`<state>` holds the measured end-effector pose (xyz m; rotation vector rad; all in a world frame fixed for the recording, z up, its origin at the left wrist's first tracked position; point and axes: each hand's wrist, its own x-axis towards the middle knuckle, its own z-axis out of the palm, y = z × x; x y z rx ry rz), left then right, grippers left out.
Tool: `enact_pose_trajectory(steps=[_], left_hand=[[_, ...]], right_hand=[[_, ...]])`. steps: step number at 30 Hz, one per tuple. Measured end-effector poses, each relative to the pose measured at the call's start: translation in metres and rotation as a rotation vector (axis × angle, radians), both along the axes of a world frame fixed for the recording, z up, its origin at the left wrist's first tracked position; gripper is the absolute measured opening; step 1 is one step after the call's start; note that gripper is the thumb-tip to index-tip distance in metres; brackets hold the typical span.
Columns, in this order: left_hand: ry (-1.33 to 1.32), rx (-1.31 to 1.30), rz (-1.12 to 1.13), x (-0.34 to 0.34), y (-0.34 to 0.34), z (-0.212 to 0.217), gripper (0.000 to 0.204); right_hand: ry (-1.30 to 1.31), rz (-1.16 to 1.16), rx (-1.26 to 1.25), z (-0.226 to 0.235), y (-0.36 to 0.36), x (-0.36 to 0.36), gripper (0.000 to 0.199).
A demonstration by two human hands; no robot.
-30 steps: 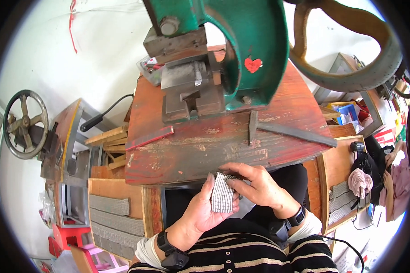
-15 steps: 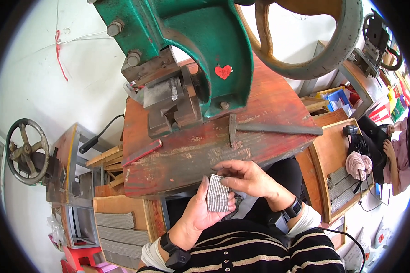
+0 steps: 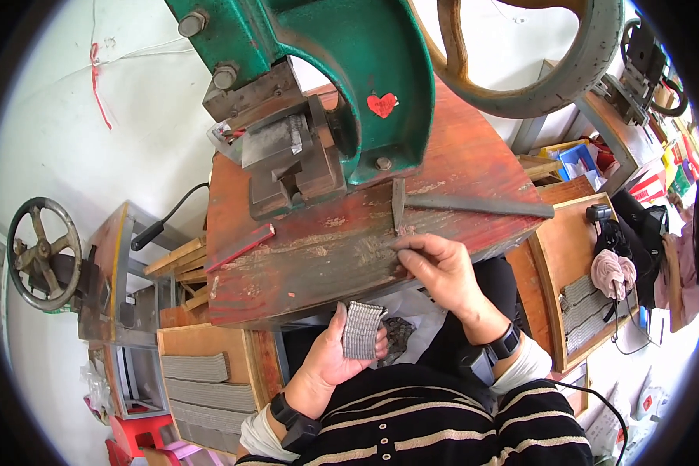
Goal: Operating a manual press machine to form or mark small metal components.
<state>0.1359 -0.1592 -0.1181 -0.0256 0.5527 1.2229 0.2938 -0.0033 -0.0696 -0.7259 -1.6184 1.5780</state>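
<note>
In my left hand [image 3: 328, 359], below the table's front edge, a small grey block with fine ribs [image 3: 363, 330] is gripped between thumb and fingers. It looks like many thin pieces stacked together; their exact kind does not show. My right hand [image 3: 452, 286] is over the front edge of the red wooden table [image 3: 318, 268], thumb and forefinger pinched; whatever lies between the tips is too small to make out. Just beyond those fingertips is a hammer [image 3: 474, 204]. Farther back stands a green hand press [image 3: 342, 85] with a metal die [image 3: 279, 144].
A red bar [image 3: 243, 247] lies at the table's left. Wooden trays with ribbed grey strips stand at left [image 3: 210, 400] and right [image 3: 586, 311]. The press's large wheel [image 3: 520, 105] overhangs the back right. Another person's arm [image 3: 673, 279] shows at far right.
My right hand has left the ribbed block and moved up and right to the table's edge. My left hand has shifted slightly left with the block, which now leans a little differently.
</note>
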Motion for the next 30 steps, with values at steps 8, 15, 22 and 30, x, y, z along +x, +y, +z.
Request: enact_pose_trajectory(steps=[8,15,22,30], left_hand=[[0.671,-0.091,-0.266,-0.019,-0.01,-0.13,0.065],[1.582,-0.121,-0.053,-0.059,-0.076,-0.143,0.048],[2.638,-0.866,0.601,-0.216,-0.238,-0.093,0.03],[2.459,-1.041,0.294,-0.194,-0.234,-0.117,0.043]], right_hand=[[0.015,-0.156,0.115,-0.008,0.015,-0.008,0.017],[-0.239,-0.19,0.169,-0.009,0.009,-0.008,0.021],[-0.26,-0.244,0.269,-0.04,0.023,0.015,0.018],[-0.38,-0.325,0.449,-0.045,0.032,0.002,0.018]])
